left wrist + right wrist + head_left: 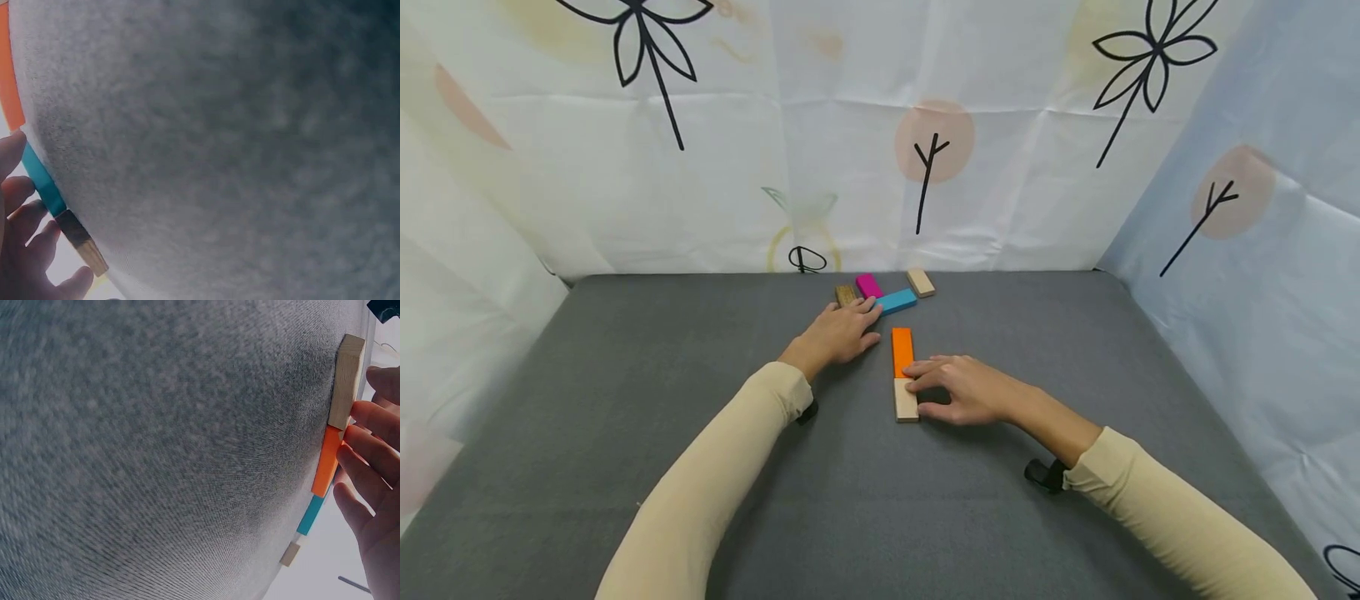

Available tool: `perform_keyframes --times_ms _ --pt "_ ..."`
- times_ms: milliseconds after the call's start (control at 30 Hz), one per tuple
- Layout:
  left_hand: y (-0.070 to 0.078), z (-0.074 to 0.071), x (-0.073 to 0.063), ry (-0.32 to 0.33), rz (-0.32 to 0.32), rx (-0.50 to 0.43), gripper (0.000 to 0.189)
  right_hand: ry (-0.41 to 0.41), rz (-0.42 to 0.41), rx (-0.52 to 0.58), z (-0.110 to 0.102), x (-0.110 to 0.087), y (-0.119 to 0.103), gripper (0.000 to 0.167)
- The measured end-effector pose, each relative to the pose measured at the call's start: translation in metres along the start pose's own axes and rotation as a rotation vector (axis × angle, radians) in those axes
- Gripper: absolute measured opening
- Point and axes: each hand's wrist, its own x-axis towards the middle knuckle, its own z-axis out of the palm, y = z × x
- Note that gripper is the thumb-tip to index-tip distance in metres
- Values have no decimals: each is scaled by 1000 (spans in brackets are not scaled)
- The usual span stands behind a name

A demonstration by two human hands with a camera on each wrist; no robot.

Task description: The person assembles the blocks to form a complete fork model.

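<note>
An orange block (902, 350) and a plain wooden block (906, 403) lie end to end in a line on the grey table. My right hand (968, 390) is beside them on the right, its extended fingertips touching where the two meet. Farther back, my left hand (838, 333) reaches to the left end of a blue block (898, 301), fingers fairly straight and spread. Just beyond those fingers lies a brown block (845, 294), partly covered by the hand. In the left wrist view, fingertips (39, 209) lie along the blue and brown blocks.
Behind the blue block are a magenta block (869, 286) and a second plain wooden block (921, 282), near the table's back edge. Patterned white cloth (850, 150) hangs around the grey table (647, 375) at the back and sides.
</note>
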Motion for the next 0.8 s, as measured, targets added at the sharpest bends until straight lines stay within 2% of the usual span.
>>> perform_keyframes --times_ms 200,533,800 --pt "-4 1 1 -7 23 6 60 8 0 7 0 0 0 38" --pt "-8 -1 -1 7 125 -50 54 5 0 12 0 -1 1 38" --pt "-9 -1 -3 28 139 -88 52 22 -5 16 2 -1 3 38"
